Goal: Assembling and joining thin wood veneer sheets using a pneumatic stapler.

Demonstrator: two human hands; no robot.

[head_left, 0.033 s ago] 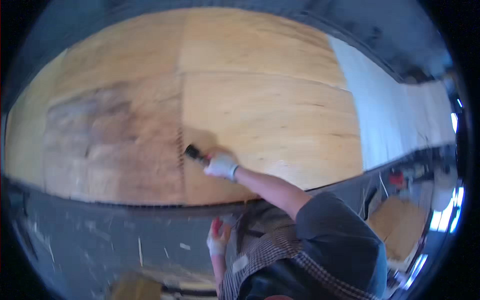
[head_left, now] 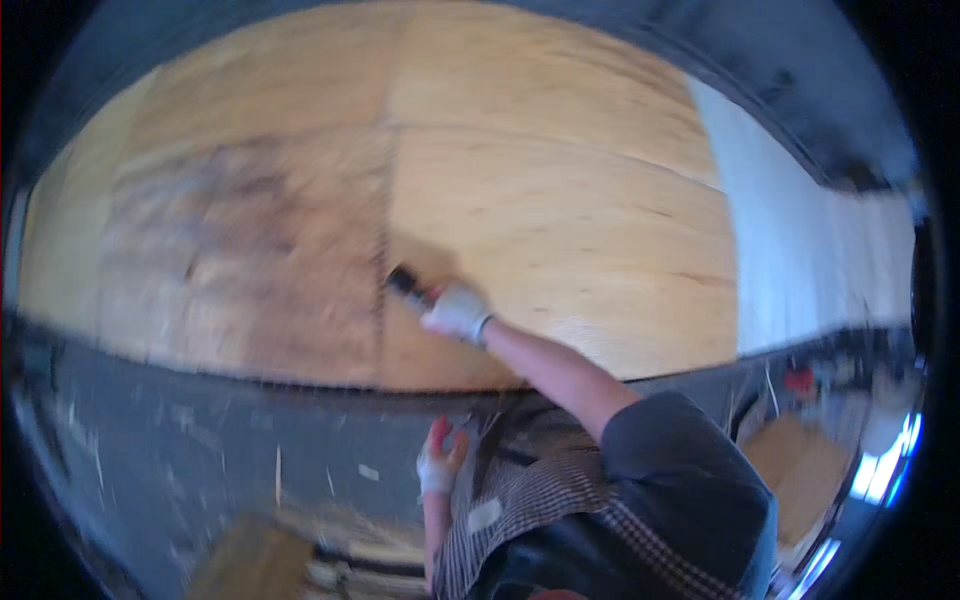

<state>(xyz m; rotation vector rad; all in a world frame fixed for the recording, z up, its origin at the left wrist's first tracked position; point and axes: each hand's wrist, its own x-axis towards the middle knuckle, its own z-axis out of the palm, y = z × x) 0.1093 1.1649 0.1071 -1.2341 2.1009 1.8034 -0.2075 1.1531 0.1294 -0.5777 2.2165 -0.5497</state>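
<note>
— What is held by the right hand [head_left: 458,313]?
— A dark-headed tool [head_left: 408,283], gripped by closed fingers over pale plywood [head_left: 560,240].
— And beyond?
— Stained plywood [head_left: 250,250] is seen leftward; below, the left hand [head_left: 440,465], its grip unclear; far right, a white sheet [head_left: 785,260].

There are two gloves [head_left: 460,314], one tool [head_left: 404,281] and one apron [head_left: 560,482].
</note>
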